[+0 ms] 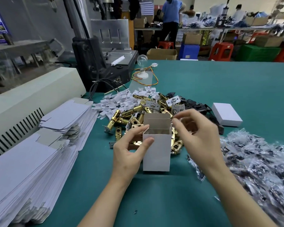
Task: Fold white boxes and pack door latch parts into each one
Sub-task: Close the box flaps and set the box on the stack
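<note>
An upright white box stands on the green table with its top flaps open. My left hand grips its left side, thumb on the front face. My right hand hovers at the box's upper right corner, fingers pinched near the top flap; whether it holds anything I cannot tell. Behind the box lies a pile of brass door latches mixed with silver plates and black parts.
Stacks of flat white box blanks fill the left. Small white plastic pieces lie behind the latches. A closed white box sits at right, above a heap of clear bags. Machines stand at the back left.
</note>
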The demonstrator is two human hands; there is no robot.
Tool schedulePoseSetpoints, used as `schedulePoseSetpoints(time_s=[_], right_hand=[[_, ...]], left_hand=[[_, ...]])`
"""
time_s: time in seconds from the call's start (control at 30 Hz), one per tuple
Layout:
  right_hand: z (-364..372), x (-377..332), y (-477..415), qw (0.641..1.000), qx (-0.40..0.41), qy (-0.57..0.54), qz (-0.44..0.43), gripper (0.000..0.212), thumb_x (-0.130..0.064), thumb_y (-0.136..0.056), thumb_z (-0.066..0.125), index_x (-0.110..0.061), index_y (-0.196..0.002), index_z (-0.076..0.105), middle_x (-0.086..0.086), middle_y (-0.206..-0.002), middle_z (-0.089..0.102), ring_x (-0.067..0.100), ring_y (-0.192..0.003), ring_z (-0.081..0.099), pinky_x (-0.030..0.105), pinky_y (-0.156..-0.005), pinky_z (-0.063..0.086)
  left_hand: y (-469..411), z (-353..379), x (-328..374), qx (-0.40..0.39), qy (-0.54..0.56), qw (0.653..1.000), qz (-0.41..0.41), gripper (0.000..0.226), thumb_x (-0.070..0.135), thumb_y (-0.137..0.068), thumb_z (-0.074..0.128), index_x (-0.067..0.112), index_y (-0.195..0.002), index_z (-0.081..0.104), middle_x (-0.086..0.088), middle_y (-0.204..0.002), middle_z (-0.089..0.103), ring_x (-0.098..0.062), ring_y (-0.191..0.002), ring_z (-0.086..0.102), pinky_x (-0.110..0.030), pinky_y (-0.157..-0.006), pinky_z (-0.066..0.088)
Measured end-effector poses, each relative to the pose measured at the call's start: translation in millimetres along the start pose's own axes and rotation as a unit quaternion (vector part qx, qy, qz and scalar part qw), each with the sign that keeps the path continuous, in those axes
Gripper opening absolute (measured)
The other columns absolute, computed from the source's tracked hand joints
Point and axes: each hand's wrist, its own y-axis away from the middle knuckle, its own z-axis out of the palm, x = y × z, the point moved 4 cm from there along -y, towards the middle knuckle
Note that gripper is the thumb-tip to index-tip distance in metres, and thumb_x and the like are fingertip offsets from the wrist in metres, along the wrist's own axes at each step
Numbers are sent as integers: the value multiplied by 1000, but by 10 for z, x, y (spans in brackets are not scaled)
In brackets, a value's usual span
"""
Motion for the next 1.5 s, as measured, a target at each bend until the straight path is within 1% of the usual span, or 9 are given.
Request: schedulePoseSetpoints(time_s=[0.17, 0.4, 0.57, 0.73, 0.83, 1.03, 1.17, 1.33, 1.5], right_hand=[[160, 168, 224, 1000, -15, -9, 5, 13, -28, -94, 71, -28, -107, 71, -18, -103, 61, 11, -82, 65, 12, -63, 45], [164, 179, 284, 998, -56, 8, -4, 14, -37, -94, 66, -30, -100, 76, -16, -113, 54, 14, -99, 63, 37, -70, 55], [162, 122, 286, 998, -65, -7, -17, 14, -30, -97, 63, -23, -94, 75, -13, -115, 57, 10, -114, 60, 17, -76, 50], [165, 100, 291, 995, -86, -44, 7, 19, -28, -97, 58, -22, -87, 72, -13, -112, 58, 13, -117, 58, 17, -81, 46], [175, 83, 310, 992, -90, -90, 25, 16, -17, -94, 58, -23, -84, 70, -13, -103, 60, 11, -112, 59, 15, -79, 46], [254, 132, 370, 955, -112, -249, 115, 28, -14, -91, 55, -36, -108, 57, -9, -108, 68, 10, -100, 64, 21, -79, 51], [240, 110, 339, 958, -131, -234, 99, 32, -11, -92, 53, -36, -106, 66, -11, -107, 71, 9, -102, 66, 18, -80, 51], [220, 144, 344, 963, -127, -206, 118, 19, -24, -93, 54, -31, -98, 71, -7, -106, 71, 16, -100, 66, 38, -85, 54], [192, 85, 344, 967, -132, -196, 97, 24, -47, -93, 54, -31, -101, 71, -7, -103, 72, 11, -98, 66, 18, -79, 50]], left_hand=[[-17, 25, -19, -6, -23, 1000, -15, 20, 55, -90, 71, 47, -108, 74, 19, -110, 73, -5, -95, 70, -12, -73, 51], [-14, 51, 19, -5, -24, 1000, -4, 22, 51, -102, 53, 40, -98, 72, 12, -97, 73, -11, -89, 68, -19, -71, 51], [4, 73, 84, -10, -41, 999, 18, 21, 41, -101, 52, 32, -89, 67, 9, -88, 69, -11, -82, 64, -15, -69, 47], [39, 80, 152, -20, -42, 998, 35, 17, 35, -100, 52, 29, -87, 63, 13, -85, 64, -8, -77, 60, -14, -68, 43], [46, 85, 183, -16, -24, 999, 47, 9, 31, -98, 54, 35, -99, 63, 11, -94, 66, -14, -85, 65, -21, -74, 50], [65, 57, 156, -25, 34, 999, 26, 40, 29, -97, 58, 43, -135, 58, -1, -109, 74, -25, -97, 71, -35, -85, 59], [36, 48, 195, -30, 5, 998, 58, 26, 23, -100, 59, 40, -116, 70, 6, -114, 75, -20, -106, 71, -25, -86, 57], [15, 20, 185, -35, 10, 998, 57, 14, 24, -100, 62, 30, -106, 73, 6, -116, 77, -22, -116, 71, -24, -88, 57], [8, 14, 177, -49, -4, 998, 51, 10, 35, -100, 66, 30, -106, 74, 8, -118, 76, -21, -117, 70, -26, -86, 58]])
